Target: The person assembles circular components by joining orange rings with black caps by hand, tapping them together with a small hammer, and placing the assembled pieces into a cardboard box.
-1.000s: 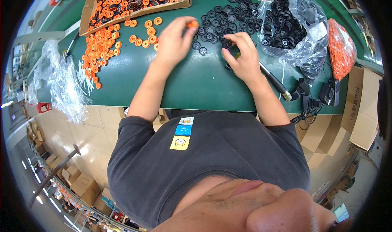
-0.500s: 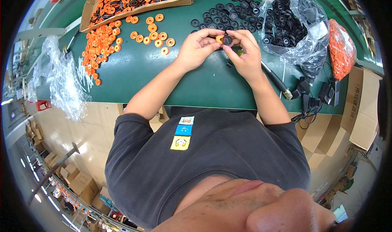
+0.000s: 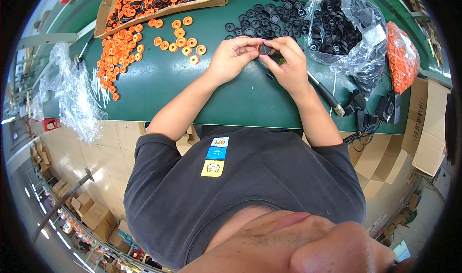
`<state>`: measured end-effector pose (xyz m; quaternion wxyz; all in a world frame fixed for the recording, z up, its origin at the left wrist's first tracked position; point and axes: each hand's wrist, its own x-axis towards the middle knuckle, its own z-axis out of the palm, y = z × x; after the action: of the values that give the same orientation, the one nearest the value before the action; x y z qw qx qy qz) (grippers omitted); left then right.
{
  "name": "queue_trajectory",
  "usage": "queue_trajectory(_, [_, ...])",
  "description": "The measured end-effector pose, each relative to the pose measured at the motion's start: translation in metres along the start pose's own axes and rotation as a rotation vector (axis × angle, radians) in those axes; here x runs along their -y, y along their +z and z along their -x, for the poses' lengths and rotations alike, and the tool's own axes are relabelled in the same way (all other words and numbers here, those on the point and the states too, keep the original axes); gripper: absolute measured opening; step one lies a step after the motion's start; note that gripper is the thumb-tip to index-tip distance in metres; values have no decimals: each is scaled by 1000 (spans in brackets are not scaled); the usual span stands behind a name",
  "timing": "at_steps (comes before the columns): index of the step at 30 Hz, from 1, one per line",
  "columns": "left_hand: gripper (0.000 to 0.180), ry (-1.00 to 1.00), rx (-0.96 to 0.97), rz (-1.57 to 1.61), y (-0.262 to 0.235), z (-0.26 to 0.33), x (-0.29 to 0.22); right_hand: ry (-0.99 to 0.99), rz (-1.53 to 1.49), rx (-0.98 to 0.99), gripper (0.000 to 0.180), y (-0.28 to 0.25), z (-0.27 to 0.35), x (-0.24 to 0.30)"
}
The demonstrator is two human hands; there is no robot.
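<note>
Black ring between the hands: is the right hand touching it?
Touching. The head view shows right hand fingertips pinching the black ring, with the left hand gripping its other side.

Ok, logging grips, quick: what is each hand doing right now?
Left hand: fingers closed on the small black ring.
Right hand: fingers closed on the same ring.

Both hands meet over the middle of the table, left hand and right hand pinching 1 small ring between them. Loose rings lie scattered to the left, with a cardboard tray of more behind them. Another pile of rings sits just behind the hands. 2 bags of rings sit to the right, a crumpled plastic bag at the far left edge, and cables at the right front edge.
</note>
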<state>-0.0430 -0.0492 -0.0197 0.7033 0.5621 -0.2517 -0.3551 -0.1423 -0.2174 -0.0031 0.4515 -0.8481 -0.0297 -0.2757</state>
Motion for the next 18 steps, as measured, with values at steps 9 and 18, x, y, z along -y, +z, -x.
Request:
queue_trajectory(9, [34,-67,-23,-3,-1,0,1,-2,73,-1,36,0,0,5])
queue_trajectory(18, [33,-106,-32,23,-3,-2,3,36,49,-12,35,2,3,4])
